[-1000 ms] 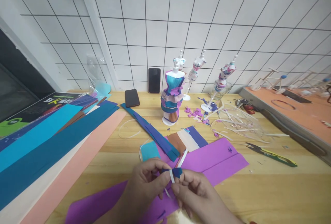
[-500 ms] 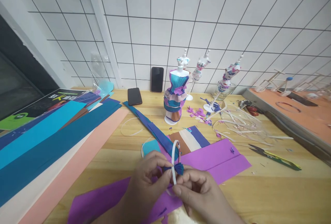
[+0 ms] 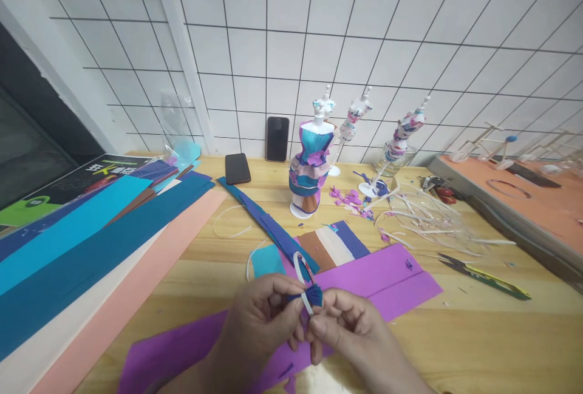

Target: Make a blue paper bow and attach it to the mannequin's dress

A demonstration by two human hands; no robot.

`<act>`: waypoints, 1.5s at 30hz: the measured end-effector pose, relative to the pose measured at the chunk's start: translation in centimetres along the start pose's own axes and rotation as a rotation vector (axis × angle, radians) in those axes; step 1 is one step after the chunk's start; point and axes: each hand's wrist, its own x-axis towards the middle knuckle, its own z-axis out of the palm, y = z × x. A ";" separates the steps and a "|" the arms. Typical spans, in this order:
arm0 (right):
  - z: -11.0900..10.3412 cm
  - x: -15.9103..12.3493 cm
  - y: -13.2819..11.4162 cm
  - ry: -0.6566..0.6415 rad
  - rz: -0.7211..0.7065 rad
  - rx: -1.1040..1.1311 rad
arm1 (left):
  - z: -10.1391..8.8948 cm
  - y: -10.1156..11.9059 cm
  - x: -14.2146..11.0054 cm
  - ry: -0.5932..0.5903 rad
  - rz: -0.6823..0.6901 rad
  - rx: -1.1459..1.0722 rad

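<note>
A small dark-blue gathered piece of crepe paper (image 3: 313, 295) is pinched between the thumb and finger of my left hand (image 3: 268, 315). Around its middle goes a white strip of tape (image 3: 297, 266), which rises in a loop above it. My right hand (image 3: 348, 324) pinches the lower end of that tape with thumb and forefinger, just right of the paper. Beneath both hands lies a purple paper sheet (image 3: 387, 278). A blue folded strip (image 3: 268, 227) and striped paper pieces (image 3: 337, 245) lie just beyond my fingers.
A small mannequin dressed in coloured paper (image 3: 312, 169) stands behind, with two more mannequins (image 3: 355, 118) beside it. Long paper strips (image 3: 100, 248) cover the left side. Scissors (image 3: 485, 275) and tangled tape scraps (image 3: 423, 215) lie at right. Two phones (image 3: 277, 139) are near the wall.
The tape loop has tilted left and sits lower. My right hand has shifted slightly with the tape's lower end, while my left hand keeps its pinch on the blue paper.
</note>
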 end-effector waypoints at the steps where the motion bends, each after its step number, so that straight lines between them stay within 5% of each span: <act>1: 0.0 0.0 0.0 0.014 -0.014 -0.016 | 0.0 0.1 0.0 -0.006 -0.005 -0.008; 12: 0.3 -0.2 0.5 0.134 -0.058 -0.001 | 0.2 0.0 -0.4 -0.025 0.108 0.015; 24: 0.8 -0.3 0.3 0.222 -0.132 -0.036 | 0.5 0.9 -0.4 -0.034 -0.114 -0.036; 34: 0.3 -0.1 0.4 0.156 -0.088 0.027 | 0.7 1.0 -0.3 -0.005 -0.090 -0.034; 39: 0.1 -0.1 0.3 0.118 -0.038 0.072 | 0.8 1.1 -0.4 -0.143 -0.055 -0.126; 45: 0.3 -0.2 0.4 0.134 -0.014 0.013 | 0.2 0.9 -0.7 0.081 0.093 0.294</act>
